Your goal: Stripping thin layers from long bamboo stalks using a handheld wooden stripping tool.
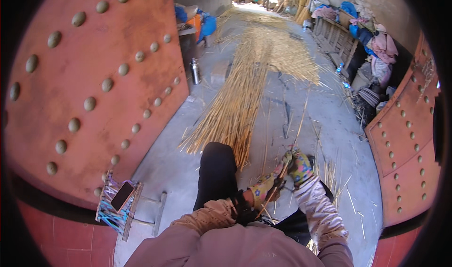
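Both my hands wear flowered gloves and are close together in front of my lap. A long, thin straw-coloured reed stalk (300,124) runs up and away from them, with its lower part slanting between my hands toward my lap. My left hand (266,189) is closed round the lower part; a dark shape beside its fingers is too unclear to name. Higher up, my right hand (299,166) pinches the stalk near its fingertips. Ahead of my knee lies a big loose bundle of reed stalks (235,97), cut ends toward me.
A studded red door leaf (101,55) stands left, another (405,139) right. Beside the left leaf is a small stool (133,210) with a phone (123,195) on it. A steel flask (195,71) stands by the wall. Straw scraps (332,177) litter the floor; bags and cloths (382,48) pile far right.
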The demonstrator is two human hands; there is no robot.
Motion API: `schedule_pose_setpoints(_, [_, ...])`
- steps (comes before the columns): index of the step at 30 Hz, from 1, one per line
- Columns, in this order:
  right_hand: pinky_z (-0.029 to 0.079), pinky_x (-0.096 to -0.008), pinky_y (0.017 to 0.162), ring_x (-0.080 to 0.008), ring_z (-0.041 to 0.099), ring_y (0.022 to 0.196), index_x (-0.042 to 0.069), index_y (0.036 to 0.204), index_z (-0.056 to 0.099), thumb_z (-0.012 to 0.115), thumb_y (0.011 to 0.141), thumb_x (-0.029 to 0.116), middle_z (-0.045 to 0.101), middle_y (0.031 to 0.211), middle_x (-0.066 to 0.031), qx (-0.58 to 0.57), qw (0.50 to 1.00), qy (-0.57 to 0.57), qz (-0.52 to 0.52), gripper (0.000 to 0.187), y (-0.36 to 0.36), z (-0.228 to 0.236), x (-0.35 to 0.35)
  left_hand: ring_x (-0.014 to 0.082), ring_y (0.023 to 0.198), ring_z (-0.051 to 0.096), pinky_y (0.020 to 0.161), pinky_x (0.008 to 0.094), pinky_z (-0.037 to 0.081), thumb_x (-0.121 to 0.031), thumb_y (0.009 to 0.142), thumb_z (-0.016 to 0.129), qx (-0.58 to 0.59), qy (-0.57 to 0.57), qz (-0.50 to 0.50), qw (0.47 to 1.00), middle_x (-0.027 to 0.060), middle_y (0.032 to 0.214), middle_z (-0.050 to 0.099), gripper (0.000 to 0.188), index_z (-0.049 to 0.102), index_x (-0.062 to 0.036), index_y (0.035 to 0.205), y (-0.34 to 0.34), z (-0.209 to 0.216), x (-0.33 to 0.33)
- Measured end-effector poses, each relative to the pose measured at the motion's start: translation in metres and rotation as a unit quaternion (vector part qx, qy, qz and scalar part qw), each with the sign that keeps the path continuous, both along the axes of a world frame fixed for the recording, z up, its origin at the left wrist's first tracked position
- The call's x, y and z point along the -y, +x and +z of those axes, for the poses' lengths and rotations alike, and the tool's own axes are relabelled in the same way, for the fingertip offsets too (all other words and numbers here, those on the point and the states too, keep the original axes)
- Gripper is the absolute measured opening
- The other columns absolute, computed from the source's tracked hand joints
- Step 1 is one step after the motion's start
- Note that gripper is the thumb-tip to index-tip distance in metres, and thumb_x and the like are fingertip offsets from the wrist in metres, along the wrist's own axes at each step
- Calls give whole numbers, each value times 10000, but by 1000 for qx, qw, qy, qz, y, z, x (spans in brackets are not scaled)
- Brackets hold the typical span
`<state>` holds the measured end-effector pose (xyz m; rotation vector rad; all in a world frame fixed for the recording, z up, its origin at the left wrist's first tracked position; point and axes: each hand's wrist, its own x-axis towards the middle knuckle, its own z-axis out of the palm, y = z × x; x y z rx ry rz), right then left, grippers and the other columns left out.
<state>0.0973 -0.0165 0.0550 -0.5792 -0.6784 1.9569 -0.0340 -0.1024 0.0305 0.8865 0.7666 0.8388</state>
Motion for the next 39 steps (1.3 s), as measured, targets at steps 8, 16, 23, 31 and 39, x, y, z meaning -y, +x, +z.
schedule_pose_setpoints(8, [453,-362,677,-203,567,746,76,1012,488,417,832,390,570,895,-84,130,986,-95,39,368,0,2,65,131,513,450,438,259,360,-464,794,448,-7,-123,184,975,11,624,482,359,508,-111,774,-6,45,-40])
schedule_pose_setpoints(16, [283,-196,350,-72,384,407,13,841,522,496,800,189,447,557,6,175,985,-9,10,183,26,3,103,165,629,494,536,286,411,-480,782,459,-43,101,378,919,52,711,505,392,503,-97,851,20,26,-77])
schedule_pose_setpoints(23, [332,-214,360,-85,413,400,-20,840,518,542,782,258,492,600,-66,218,965,-59,131,285,194,-44,174,99,416,396,384,221,311,-482,772,485,299,-49,511,804,-3,520,450,379,456,-121,660,-65,70,-147])
schedule_pose_setpoints(31, [344,-172,452,-72,465,519,-14,913,556,527,794,192,512,616,-26,354,930,46,83,240,84,19,108,127,599,440,538,256,381,-587,746,424,91,-90,423,897,13,673,469,500,511,-100,819,26,54,-81])
schedule_pose_setpoints(39, [322,-187,406,-55,418,461,-10,841,564,489,753,55,542,687,-46,350,919,179,-28,132,68,-18,103,127,573,422,509,247,361,-586,755,405,111,-39,403,908,-2,662,458,473,507,-126,792,-7,65,-97])
